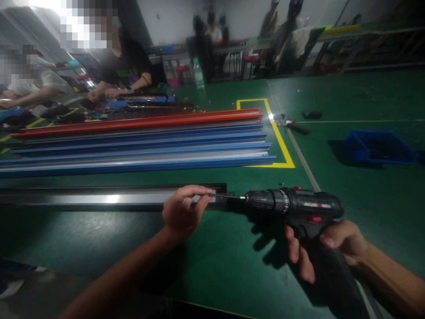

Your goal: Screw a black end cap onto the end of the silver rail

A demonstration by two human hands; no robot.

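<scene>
My right hand [345,246] is wrapped around the grip of a black cordless drill [299,206] with red buttons. A long thin driver bit [229,197] points left from its chuck. My left hand [184,208] pinches a small dark screw [208,194] at the bit's tip, between thumb and forefinger; the fingertips partly hide it. Below and behind that hand lies a long dark rail with a silvery inner face [113,198], its right end by the bit.
Several blue rails [149,155] and orange-red rails [142,122] lie beyond on the green table [212,261]. A blue bin [381,146] sits at right, near a dark-handled tool [295,126]. A co-worker [129,62] works across the table; a bottle [198,73] stands behind.
</scene>
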